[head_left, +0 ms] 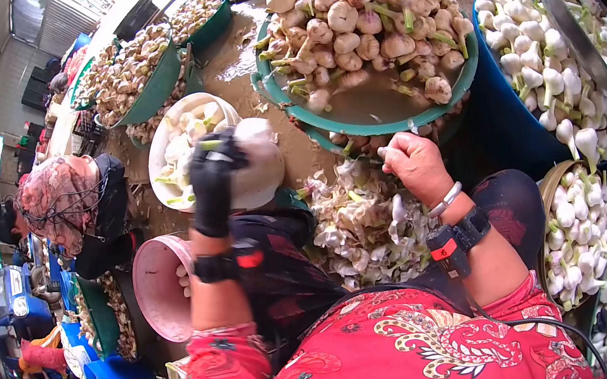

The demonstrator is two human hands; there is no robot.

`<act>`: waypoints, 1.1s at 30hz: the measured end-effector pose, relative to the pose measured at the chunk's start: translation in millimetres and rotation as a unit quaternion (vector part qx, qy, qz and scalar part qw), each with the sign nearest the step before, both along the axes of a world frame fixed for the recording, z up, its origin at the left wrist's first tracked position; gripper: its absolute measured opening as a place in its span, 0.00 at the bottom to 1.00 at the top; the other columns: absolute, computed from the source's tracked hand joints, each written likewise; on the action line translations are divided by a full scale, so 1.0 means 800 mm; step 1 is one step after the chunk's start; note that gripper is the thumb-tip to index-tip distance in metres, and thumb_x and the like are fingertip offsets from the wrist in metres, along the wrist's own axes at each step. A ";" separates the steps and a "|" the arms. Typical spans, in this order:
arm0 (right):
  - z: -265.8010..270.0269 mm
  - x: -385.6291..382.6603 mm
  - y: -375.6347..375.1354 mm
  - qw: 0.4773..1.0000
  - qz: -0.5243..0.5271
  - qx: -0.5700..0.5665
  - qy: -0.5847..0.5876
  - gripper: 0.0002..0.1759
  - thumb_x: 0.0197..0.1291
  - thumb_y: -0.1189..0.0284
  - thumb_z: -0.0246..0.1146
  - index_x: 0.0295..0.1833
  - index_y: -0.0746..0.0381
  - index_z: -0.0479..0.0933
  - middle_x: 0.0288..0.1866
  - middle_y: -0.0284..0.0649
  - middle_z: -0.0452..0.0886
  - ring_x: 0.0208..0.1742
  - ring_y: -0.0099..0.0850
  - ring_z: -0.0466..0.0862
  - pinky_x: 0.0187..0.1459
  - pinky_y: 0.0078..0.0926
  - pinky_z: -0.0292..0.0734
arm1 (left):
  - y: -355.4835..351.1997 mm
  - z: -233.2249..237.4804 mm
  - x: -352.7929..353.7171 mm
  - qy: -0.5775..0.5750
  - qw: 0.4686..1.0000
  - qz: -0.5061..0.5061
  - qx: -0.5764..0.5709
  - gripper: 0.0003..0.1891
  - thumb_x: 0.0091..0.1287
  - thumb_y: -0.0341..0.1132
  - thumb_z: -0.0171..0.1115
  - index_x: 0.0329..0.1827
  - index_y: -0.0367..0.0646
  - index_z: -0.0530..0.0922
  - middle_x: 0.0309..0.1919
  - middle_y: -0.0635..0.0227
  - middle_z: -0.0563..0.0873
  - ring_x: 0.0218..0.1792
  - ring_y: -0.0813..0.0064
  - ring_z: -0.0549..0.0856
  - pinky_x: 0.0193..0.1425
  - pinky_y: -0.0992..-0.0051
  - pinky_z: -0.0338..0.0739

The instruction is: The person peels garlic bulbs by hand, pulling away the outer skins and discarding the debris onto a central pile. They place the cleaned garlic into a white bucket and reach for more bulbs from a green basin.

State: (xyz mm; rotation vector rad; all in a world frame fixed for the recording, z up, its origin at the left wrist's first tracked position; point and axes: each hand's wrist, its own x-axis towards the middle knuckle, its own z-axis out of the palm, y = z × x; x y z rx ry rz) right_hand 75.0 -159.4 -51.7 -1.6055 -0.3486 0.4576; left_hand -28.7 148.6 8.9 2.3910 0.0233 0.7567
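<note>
My left hand [214,175], in a black glove, is raised over a white bucket [229,111] of peeled garlic. Its fingers are closed, with a pale garlic bulb [255,131], blurred, at their tips and a bit of green stem on top. My right hand [418,165], bare, is curled shut just below the rim of a green basin [373,130]. A small pale tip shows above its fingers; what it belongs to is hidden. Unpeeled garlic bulbs [341,17] fill much of the basin. Between my knees lies a heap of garlic skins [362,220].
A pink bucket [158,287] stands at the left, near a crouching person [61,200]. More basins of garlic [136,77] are at the upper left. On the right are a blue tub [497,77] and a basket of white garlic [577,229].
</note>
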 end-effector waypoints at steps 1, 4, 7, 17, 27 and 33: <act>-0.006 -0.004 0.004 0.998 -0.010 0.021 -0.057 0.02 0.57 0.79 0.61 0.32 0.64 0.75 0.26 0.28 0.76 0.29 0.16 0.75 0.33 0.16 0.73 | 0.021 0.017 0.000 0.005 0.941 0.054 -0.334 0.08 0.68 0.28 0.57 0.47 0.37 0.79 0.29 0.70 0.82 0.28 0.84 0.80 0.32 0.83 0.76; -0.010 -0.014 0.012 0.995 -0.029 -0.021 -0.098 0.06 0.53 0.80 0.63 0.38 0.63 0.78 0.29 0.29 0.78 0.32 0.17 0.75 0.35 0.17 0.73 | 0.094 0.029 -0.008 0.100 0.977 0.187 0.025 0.10 0.62 0.26 0.60 0.47 0.36 0.81 0.37 0.65 0.85 0.38 0.74 0.83 0.46 0.75 0.76; -0.014 -0.009 0.009 0.992 -0.066 -0.047 -0.099 0.04 0.53 0.78 0.63 0.37 0.64 0.79 0.29 0.30 0.80 0.31 0.17 0.75 0.34 0.18 0.73 | 0.040 0.029 0.014 0.097 0.984 0.119 -0.091 0.11 0.60 0.25 0.59 0.45 0.36 0.82 0.39 0.59 0.86 0.41 0.68 0.84 0.49 0.72 0.77; 0.020 0.002 -0.013 0.948 -0.264 0.050 -0.173 0.03 0.55 0.80 0.61 0.36 0.65 0.78 0.31 0.37 0.81 0.32 0.24 0.79 0.37 0.22 0.75 | -0.225 -0.024 0.212 0.125 0.957 -0.239 0.102 0.21 0.53 0.31 0.67 0.52 0.45 0.80 0.43 0.55 0.84 0.45 0.56 0.83 0.50 0.65 0.77; 0.049 0.033 -0.065 0.912 -0.334 0.232 0.054 0.05 0.63 0.78 0.58 0.44 0.63 0.74 0.37 0.31 0.76 0.35 0.17 0.76 0.36 0.13 0.73 | -0.289 -0.077 0.277 0.270 0.920 -0.252 -0.131 0.21 0.51 0.35 0.71 0.51 0.47 0.80 0.47 0.53 0.82 0.45 0.59 0.83 0.49 0.69 0.77; 0.030 0.020 -0.020 0.883 -0.176 0.400 0.173 0.33 0.66 0.69 0.59 0.70 0.68 0.54 0.47 0.38 0.75 0.46 0.19 0.72 0.49 0.18 0.71 | -0.249 -0.032 0.161 0.141 0.926 -0.252 -0.244 0.22 0.66 0.32 0.61 0.61 0.35 0.69 0.55 0.62 0.78 0.56 0.74 0.76 0.61 0.75 0.69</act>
